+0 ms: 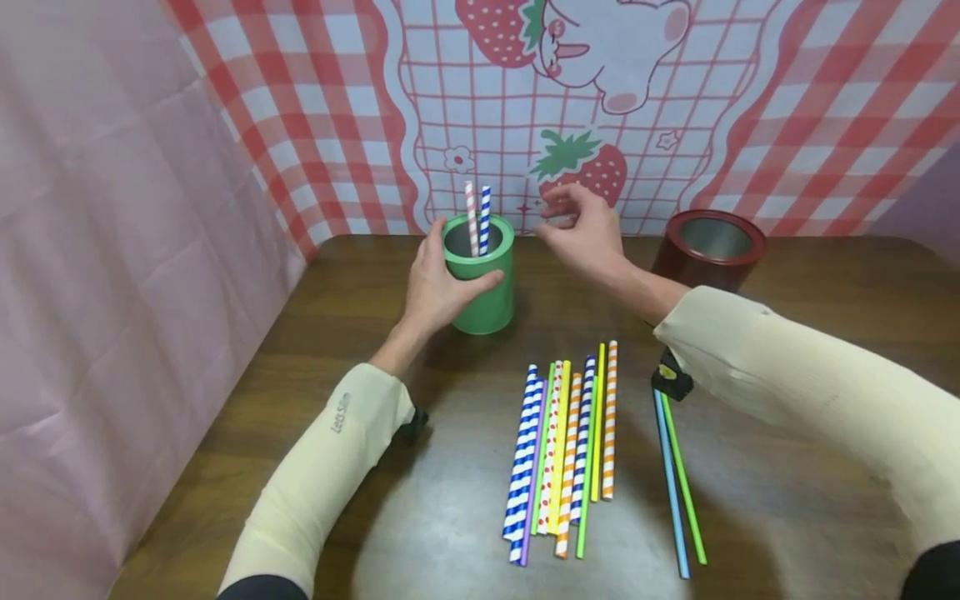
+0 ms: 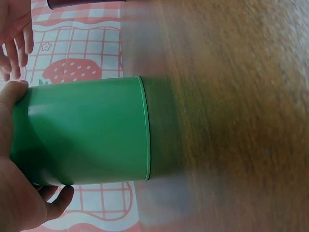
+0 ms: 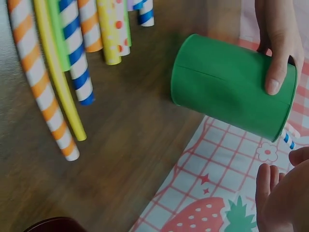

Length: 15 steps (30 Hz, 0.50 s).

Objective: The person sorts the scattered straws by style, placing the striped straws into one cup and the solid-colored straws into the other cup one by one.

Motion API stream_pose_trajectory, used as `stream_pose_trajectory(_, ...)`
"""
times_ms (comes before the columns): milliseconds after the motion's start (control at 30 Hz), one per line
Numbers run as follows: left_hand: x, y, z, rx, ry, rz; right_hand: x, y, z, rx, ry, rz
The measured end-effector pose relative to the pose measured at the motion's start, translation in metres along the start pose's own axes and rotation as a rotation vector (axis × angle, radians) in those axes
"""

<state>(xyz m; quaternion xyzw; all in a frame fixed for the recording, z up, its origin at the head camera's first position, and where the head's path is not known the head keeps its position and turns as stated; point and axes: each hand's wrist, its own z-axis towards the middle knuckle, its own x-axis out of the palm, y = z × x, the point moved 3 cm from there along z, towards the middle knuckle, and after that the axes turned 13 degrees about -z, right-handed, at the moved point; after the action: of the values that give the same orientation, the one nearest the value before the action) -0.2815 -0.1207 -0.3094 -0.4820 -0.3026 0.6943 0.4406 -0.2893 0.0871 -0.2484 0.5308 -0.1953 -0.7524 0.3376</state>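
Note:
My left hand (image 1: 442,283) grips a green can (image 1: 487,304) near its rim, with thumb and fingers around the wall. A pink-and-white striped straw (image 1: 472,218) and a blue-and-white striped straw (image 1: 484,218) stand in the can, leaning on its inside. To the right of the can, my right hand (image 1: 588,233) hangs in the air with loosely bent fingers and nothing between them. In the right wrist view, the fingers (image 3: 263,188) of that hand are apart from the can and from the blue striped straw's tip (image 3: 287,140).
Several paper and plastic straws (image 1: 562,450) lie side by side on the wooden table (image 1: 450,500). A blue straw (image 1: 672,492) and a green straw (image 1: 684,483) lie under my right forearm. Behind that forearm stands a dark red can (image 1: 708,258). A checked cloth (image 1: 345,125) hangs at the back.

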Motion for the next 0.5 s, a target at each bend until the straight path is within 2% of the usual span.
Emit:
stream_pose_trajectory(300,0.001,0.0,0.0,0.001,0.007,-0.002,-0.009,-0.017,-0.014,0.067,0.053,-0.061)
stream_pose_trajectory(500,0.001,0.001,0.0,0.002,0.001,0.001,-0.016,-0.028,-0.023,0.082,0.086,-0.093)
